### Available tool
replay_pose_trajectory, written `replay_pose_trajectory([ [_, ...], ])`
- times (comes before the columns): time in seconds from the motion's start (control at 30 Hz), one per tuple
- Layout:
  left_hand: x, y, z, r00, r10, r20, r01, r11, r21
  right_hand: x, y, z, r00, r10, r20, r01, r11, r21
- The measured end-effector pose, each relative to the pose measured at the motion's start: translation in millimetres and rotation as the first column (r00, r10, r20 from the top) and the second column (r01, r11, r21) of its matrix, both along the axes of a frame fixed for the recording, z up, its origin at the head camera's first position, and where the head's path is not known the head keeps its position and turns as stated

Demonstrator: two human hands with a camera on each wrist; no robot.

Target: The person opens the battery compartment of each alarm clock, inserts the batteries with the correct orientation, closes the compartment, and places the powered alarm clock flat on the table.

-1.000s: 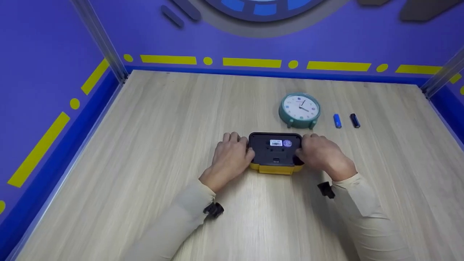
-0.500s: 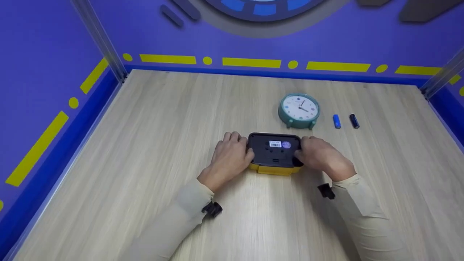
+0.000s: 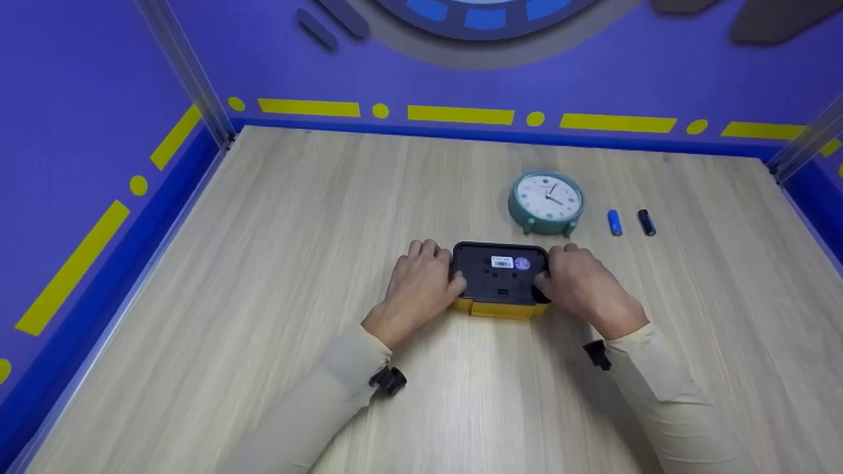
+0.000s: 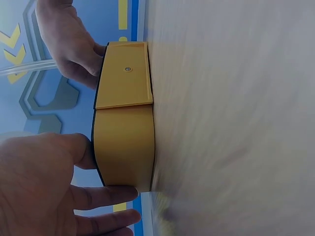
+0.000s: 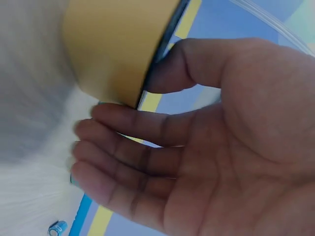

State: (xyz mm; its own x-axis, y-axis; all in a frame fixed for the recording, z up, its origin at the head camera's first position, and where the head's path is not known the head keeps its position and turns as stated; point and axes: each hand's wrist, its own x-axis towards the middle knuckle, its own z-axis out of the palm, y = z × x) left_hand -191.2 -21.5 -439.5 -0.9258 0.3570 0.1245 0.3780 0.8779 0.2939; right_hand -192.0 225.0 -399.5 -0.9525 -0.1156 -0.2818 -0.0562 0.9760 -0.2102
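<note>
A yellow, box-shaped clock (image 3: 498,276) lies on the table with its black back facing up. On that back are a white barcode label, a round purple sticker, small knobs and a battery cover with a catch; the front is hidden underneath. My left hand (image 3: 421,282) grips its left end, thumb at the black rim and fingers against the yellow side (image 4: 125,147). At the opposite end, my right hand (image 3: 583,283) pinches it likewise, the thumb (image 5: 170,71) on the rim. The remaining right fingers lie lightly curled beside the case.
Behind the yellow clock, a round green clock (image 3: 546,201) lies dial up on the wooden table (image 3: 316,217). To its right lie a light-blue battery (image 3: 614,222) and a dark battery (image 3: 647,222). Blue-purple panels (image 3: 461,85) enclose the back and sides.
My right wrist has dipped very slightly toward me. Both hands keep their hold, and the yellow clock stays in place.
</note>
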Motion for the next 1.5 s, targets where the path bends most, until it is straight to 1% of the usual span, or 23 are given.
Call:
replay_pose_trajectory([
  [0.07,-0.1,0.6,-0.2,1.000,-0.002,0.006,0.002,1.000,0.000,4.1,1,-3.1,0.997,0.013,-0.081,-0.014,1.000,-0.005],
  [0.13,-0.4,1.3,-0.5,1.000,-0.005,0.010,0.005,1.000,0.002,7.8,3,-5.4,0.986,0.025,-0.167,-0.029,0.999,-0.022],
  [0.2,-0.5,1.6,-0.4,1.000,-0.005,0.012,0.005,1.000,0.003,10.4,5,-7.1,0.967,0.049,-0.252,-0.061,0.997,-0.041],
  [0.27,-0.5,1.5,-0.4,1.000,-0.004,0.014,0.004,1.000,0.000,11.2,6,-8.2,0.943,0.081,-0.323,-0.107,0.992,-0.061],
  [0.33,-0.3,1.1,-0.1,1.000,-0.001,0.018,0.001,1.000,-0.003,10.8,6,-9.0,0.922,0.125,-0.367,-0.166,0.983,-0.082],
  [0.4,-0.4,0.5,0.1,1.000,0.003,0.022,-0.003,1.000,-0.001,9.9,6,-9.3,0.902,0.175,-0.395,-0.234,0.966,-0.105],
  [0.53,-0.9,-0.6,0.4,0.999,0.003,0.032,-0.003,1.000,0.004,8.6,4,-10.7,0.870,0.268,-0.415,-0.354,0.924,-0.146],
  [0.6,-1.1,-0.9,0.5,0.999,0.000,0.032,0.000,1.000,0.005,8.8,2,-11.4,0.854,0.303,-0.423,-0.393,0.908,-0.143],
  [0.67,-1.1,-1.0,0.4,1.000,-0.003,0.030,0.003,1.000,0.005,8.8,1,-12.4,0.843,0.327,-0.428,-0.416,0.899,-0.133],
  [0.87,-1.6,-1.0,0.1,0.999,-0.004,0.034,0.003,1.000,0.015,8.5,-3,-16.1,0.833,0.351,-0.428,-0.435,0.893,-0.115],
  [1.03,-1.7,-0.5,0.7,0.999,-0.007,0.038,0.007,1.000,0.012,9.5,-3,-17.6,0.803,0.380,-0.459,-0.465,0.882,-0.082],
  [1.13,-1.7,-0.4,1.3,0.999,-0.014,0.033,0.013,1.000,0.018,9.5,-3,-18.2,0.791,0.395,-0.467,-0.476,0.877,-0.065],
  [1.5,-1.2,-1.0,-0.2,0.999,-0.022,0.029,0.021,1.000,0.015,5.9,1,-22.5,0.773,0.421,-0.475,-0.518,0.850,-0.090],
])
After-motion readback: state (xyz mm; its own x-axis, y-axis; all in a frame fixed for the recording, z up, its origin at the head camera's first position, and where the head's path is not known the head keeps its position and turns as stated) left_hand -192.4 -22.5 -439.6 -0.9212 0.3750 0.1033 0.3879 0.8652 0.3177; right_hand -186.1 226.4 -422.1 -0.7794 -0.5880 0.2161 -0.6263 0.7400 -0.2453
